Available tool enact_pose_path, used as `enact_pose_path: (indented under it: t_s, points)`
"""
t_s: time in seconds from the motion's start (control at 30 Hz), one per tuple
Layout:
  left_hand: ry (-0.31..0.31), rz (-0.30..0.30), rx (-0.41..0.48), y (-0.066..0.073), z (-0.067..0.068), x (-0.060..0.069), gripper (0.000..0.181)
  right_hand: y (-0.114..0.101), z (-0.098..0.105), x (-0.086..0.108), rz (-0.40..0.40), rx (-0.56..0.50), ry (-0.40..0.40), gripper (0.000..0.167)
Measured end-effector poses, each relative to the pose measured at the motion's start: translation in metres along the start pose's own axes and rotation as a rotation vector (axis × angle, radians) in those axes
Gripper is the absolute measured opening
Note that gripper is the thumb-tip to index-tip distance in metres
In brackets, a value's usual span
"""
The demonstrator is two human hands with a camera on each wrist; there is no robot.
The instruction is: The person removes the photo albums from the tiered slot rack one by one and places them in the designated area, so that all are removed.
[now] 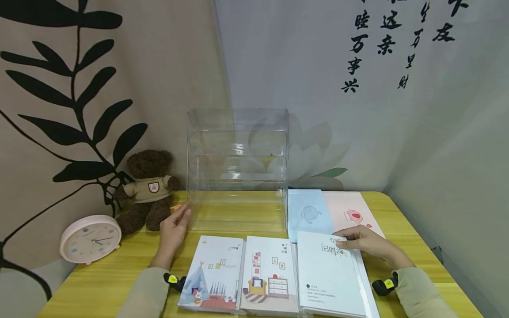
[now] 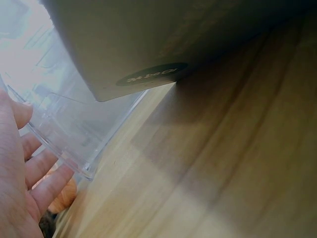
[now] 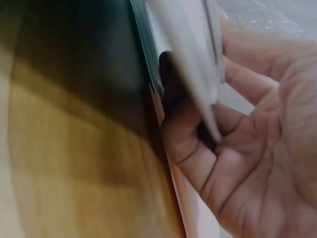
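Observation:
A clear plastic rack with several tiers stands upright at the back. My left hand touches its lower left edge with nearly straight fingers; the left wrist view shows the fingers against the clear side wall. My right hand grips the upper right corner of a white notebook, thumb on the cover and fingers curled under the edge. In the right wrist view its raised edge is blurred. Left of it lie two illustrated notebooks, one with a tent and one with an armchair.
A blue booklet with a whale and a pink booklet lie behind the right hand. On the left are a brown teddy bear and a round white clock. A printed curtain hangs behind the yellow wooden table.

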State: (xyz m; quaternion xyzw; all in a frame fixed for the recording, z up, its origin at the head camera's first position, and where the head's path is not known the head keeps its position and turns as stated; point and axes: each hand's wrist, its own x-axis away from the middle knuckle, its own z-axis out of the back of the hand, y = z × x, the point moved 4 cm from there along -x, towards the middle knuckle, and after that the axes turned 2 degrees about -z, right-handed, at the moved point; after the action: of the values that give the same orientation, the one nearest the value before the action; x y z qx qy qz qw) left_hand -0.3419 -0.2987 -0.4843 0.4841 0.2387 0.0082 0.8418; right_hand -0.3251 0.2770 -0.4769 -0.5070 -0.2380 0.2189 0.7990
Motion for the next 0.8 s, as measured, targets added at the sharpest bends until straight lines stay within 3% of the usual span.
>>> enact_pose_path:
  t_s: [0.43,0.8]
  points:
    - [0.016,-0.02,-0.001,0.001,0.001,0.0,0.045,-0.007,-0.008,-0.003,0.044,0.089,-0.002,0.034]
    - [0.001,0.009,0.006,0.004,0.001,0.002,0.049,-0.015,-0.012,-0.004,0.025,0.282,0.152,0.025]
